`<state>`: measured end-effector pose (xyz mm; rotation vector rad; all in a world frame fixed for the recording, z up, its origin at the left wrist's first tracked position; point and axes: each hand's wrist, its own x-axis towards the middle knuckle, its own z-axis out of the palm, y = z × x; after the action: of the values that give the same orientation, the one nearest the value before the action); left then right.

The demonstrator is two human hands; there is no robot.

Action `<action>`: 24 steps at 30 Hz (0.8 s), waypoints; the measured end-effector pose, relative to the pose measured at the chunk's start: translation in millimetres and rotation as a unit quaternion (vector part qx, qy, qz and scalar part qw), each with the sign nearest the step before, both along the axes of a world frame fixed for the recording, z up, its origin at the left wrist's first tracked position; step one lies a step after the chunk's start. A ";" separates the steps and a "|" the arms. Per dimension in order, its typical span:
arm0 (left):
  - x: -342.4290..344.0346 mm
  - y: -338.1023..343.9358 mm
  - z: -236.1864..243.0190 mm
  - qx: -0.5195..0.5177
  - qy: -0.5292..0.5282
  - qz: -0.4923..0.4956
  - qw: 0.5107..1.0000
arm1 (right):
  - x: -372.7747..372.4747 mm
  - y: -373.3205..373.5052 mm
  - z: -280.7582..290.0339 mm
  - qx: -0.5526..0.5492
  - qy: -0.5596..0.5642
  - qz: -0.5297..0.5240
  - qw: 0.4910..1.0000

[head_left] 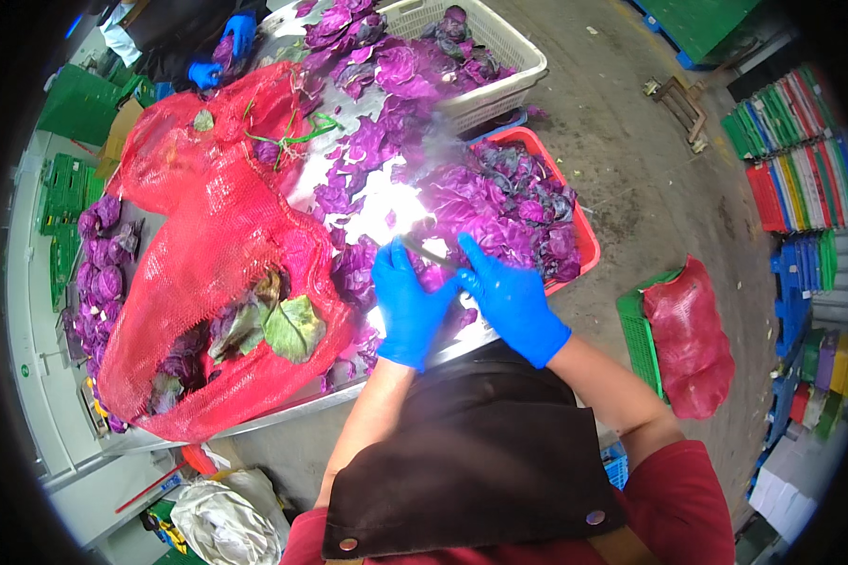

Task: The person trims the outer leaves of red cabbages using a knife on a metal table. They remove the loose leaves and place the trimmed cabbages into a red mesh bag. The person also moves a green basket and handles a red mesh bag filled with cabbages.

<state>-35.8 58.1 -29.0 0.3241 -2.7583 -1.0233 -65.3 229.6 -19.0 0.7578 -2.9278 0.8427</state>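
Observation:
Both my hands wear blue gloves and are close together over the near edge of the metal table. My right hand [513, 303] is closed around the near end of a narrow dark knife [428, 252], its index finger stretched forward. My left hand [405, 306] has its fingers stretched out, their tips beside the blade's far end, and its thumb points toward my right hand. Beyond them lie loose purple cabbage leaves [377, 137]. A red crate [586, 235] heaped with leaves stands right of my hands. On the left, a red mesh sack [226, 245] holds cabbages and wilted leaves.
A white crate [509, 85] with cabbage leaves stands at the far side. Cabbage heads [102, 282] line the table's left edge. A co-worker's blue-gloved hands [240, 36] hold a cabbage at the far left. On the floor right is a green crate [639, 334] with a filled red sack.

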 end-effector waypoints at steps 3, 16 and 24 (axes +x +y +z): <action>-0.1 4.3 -2.4 -0.011 0.017 -0.024 0.999 | 5.3 -7.7 -7.4 0.002 0.002 -0.017 1.000; 12.6 9.8 -2.6 0.024 0.025 0.015 0.999 | -56.6 -12.7 -25.4 -0.012 -0.141 -0.107 0.984; 51.5 -26.6 -11.5 0.115 0.060 -0.069 0.989 | -65.5 10.6 -13.7 -0.023 -0.193 -0.094 0.976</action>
<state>15.6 31.5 -40.5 0.0982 -2.5905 -1.3523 -130.8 240.1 -32.7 0.3350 -3.2249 1.1472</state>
